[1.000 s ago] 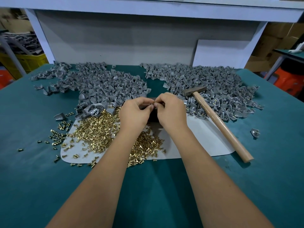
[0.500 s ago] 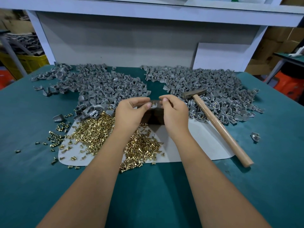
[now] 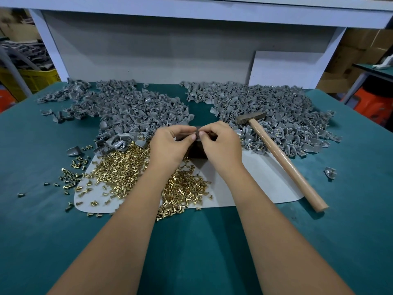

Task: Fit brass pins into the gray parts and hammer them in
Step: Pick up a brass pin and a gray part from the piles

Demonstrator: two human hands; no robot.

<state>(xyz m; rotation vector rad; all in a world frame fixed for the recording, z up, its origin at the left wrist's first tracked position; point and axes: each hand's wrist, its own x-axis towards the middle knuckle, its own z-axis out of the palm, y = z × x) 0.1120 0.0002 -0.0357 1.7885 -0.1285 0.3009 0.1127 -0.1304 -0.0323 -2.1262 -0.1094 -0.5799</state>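
Observation:
My left hand (image 3: 170, 145) and my right hand (image 3: 222, 144) meet fingertip to fingertip above a dark block (image 3: 197, 153) on the white mat (image 3: 255, 179). Between the fingertips sits a small gray part (image 3: 198, 134), pinched by my left hand. My right hand pinches what looks like a brass pin at the part, mostly hidden by the fingers. Loose brass pins (image 3: 119, 170) lie heaped on the mat's left side and under my left wrist. A hammer (image 3: 285, 165) with a wooden handle lies to the right, its head on the gray pile.
Two wide heaps of gray parts cover the back of the green table, one at the left (image 3: 136, 109) and one at the right (image 3: 280, 111). Stray pins (image 3: 72, 177) and a single gray part (image 3: 330, 173) lie on the cloth. A white shelf frame stands behind.
Both hands have stayed together over the dark block. My left fingers, straighter half a second ago, have curled back onto the part.

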